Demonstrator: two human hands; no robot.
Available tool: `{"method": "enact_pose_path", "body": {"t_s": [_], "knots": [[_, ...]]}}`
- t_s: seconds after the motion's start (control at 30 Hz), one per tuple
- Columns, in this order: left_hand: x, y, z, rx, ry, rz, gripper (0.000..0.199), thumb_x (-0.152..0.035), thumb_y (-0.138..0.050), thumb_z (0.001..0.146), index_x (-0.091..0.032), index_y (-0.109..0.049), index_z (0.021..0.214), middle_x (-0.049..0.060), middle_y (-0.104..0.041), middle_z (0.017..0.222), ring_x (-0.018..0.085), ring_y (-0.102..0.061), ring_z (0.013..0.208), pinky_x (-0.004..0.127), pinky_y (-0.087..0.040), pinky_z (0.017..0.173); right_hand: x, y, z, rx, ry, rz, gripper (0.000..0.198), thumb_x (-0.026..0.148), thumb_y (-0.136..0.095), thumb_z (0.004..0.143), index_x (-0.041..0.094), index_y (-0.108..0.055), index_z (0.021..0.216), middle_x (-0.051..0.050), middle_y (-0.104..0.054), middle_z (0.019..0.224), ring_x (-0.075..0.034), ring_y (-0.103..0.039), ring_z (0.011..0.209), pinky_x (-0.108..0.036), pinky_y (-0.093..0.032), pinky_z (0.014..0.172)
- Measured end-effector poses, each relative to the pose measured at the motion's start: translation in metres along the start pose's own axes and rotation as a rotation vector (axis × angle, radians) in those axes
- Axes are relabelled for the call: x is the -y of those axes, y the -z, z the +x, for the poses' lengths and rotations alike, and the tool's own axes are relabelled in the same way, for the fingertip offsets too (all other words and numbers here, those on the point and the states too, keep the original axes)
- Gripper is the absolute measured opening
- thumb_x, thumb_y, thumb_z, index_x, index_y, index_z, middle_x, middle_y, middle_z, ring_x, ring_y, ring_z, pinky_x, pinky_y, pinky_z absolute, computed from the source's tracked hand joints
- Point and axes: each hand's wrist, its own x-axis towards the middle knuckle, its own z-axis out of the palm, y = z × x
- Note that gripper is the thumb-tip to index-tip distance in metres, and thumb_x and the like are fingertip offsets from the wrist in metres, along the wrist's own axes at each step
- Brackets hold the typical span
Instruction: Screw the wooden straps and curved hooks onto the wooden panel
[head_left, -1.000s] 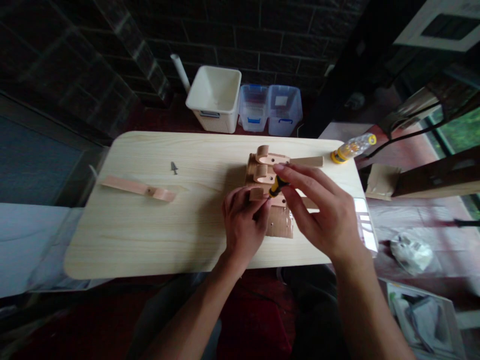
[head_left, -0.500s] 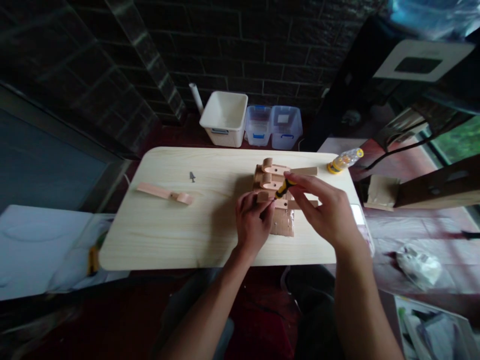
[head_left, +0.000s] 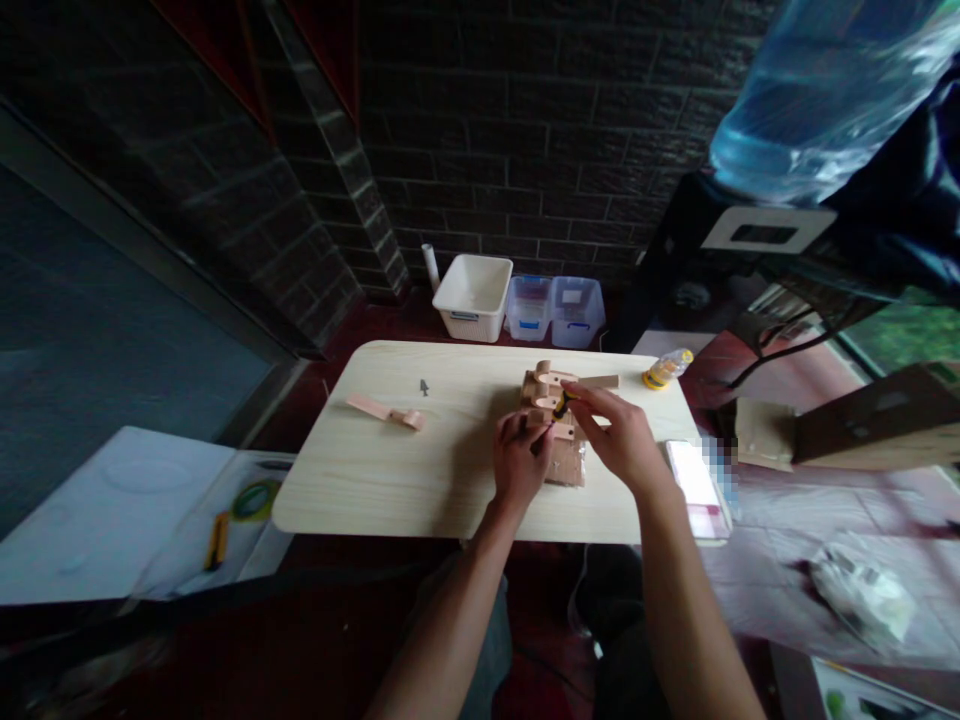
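A yellow-and-black screwdriver (head_left: 562,403) is held in my right hand (head_left: 616,432), its tip pointing down and left. My left hand (head_left: 521,460) closes at the left end of the nearest light wooden piece (head_left: 564,432), its fingertips close to the screwdriver tip. Any screw under the tip is hidden. Two similar wooden pieces with curled ends, including the farthest piece (head_left: 553,378), lie across a brown wooden block (head_left: 568,466) partly wrapped in clear plastic. Another curled wooden piece (head_left: 386,411) lies apart on the left, near several small dark screws (head_left: 424,387).
The pale wooden table (head_left: 435,480) has a clear yellow-based bottle (head_left: 666,370) at its back right and a white flat item (head_left: 691,478) at its right edge. Behind it stand a white bin (head_left: 474,300) and two clear plastic boxes (head_left: 576,312). A water dispenser (head_left: 765,230) stands at right.
The camera view has tilted up and shifted, so the table appears lower and smaller. My hands keep the same hold, with the screwdriver still at the nearest wooden piece.
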Motion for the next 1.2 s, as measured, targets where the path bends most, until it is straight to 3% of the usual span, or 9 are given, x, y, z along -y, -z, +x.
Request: {"method": "enact_pose_path", "body": {"t_s": [0.4, 0.63, 0.9, 1.1, 1.2], "knots": [[0.002, 0.000, -0.002, -0.005, -0.010, -0.011, 0.014, -0.025, -0.074, 0.098, -0.028, -0.085, 0.107, 0.010, -0.073, 0.121, 0.030, -0.059, 0.125, 0.047, -0.056, 0.107, -0.003, -0.003, -0.005, -0.026, 0.028, 0.024, 0.035, 0.033, -0.058, 0.107, 0.029, -0.074, 0.139, -0.009, -0.082, 0.129, -0.023, -0.082, 0.097, -0.036, -0.071, 0.083], [-0.005, 0.006, -0.001, -0.017, -0.010, 0.028, 0.014, -0.023, -0.076, 0.096, -0.027, -0.085, 0.106, 0.010, -0.073, 0.116, 0.029, -0.062, 0.121, 0.048, -0.058, 0.105, 0.005, -0.005, -0.012, -0.030, 0.060, 0.034, 0.035, 0.031, -0.058, 0.106, 0.024, -0.075, 0.136, -0.013, -0.080, 0.134, -0.028, -0.078, 0.122, -0.042, -0.071, 0.093], [-0.010, 0.012, -0.001, -0.020, -0.029, 0.058, 0.013, -0.021, -0.076, 0.095, -0.027, -0.085, 0.103, 0.010, -0.074, 0.116, 0.027, -0.064, 0.116, 0.046, -0.058, 0.101, 0.002, 0.003, -0.016, -0.008, 0.070, 0.052, 0.034, 0.027, -0.058, 0.106, 0.023, -0.074, 0.136, -0.014, -0.080, 0.134, -0.027, -0.080, 0.119, -0.044, -0.068, 0.099], [-0.010, 0.013, 0.002, -0.004, -0.038, 0.058, 0.014, -0.022, -0.072, 0.098, -0.026, -0.084, 0.102, 0.009, -0.074, 0.112, 0.028, -0.063, 0.115, 0.044, -0.058, 0.100, -0.003, 0.000, -0.016, 0.030, 0.048, 0.048, 0.038, 0.023, -0.061, 0.104, 0.027, -0.071, 0.141, -0.011, -0.081, 0.132, -0.022, -0.085, 0.097, -0.037, -0.069, 0.090], [-0.008, 0.014, 0.005, 0.015, -0.046, 0.050, 0.016, -0.024, -0.068, 0.099, -0.026, -0.083, 0.103, 0.009, -0.075, 0.110, 0.029, -0.063, 0.116, 0.046, -0.057, 0.101, -0.005, -0.004, -0.016, 0.029, 0.028, 0.033, 0.040, 0.021, -0.060, 0.104, 0.028, -0.070, 0.142, -0.009, -0.082, 0.129, -0.024, -0.084, 0.103, -0.037, -0.068, 0.092]]}}
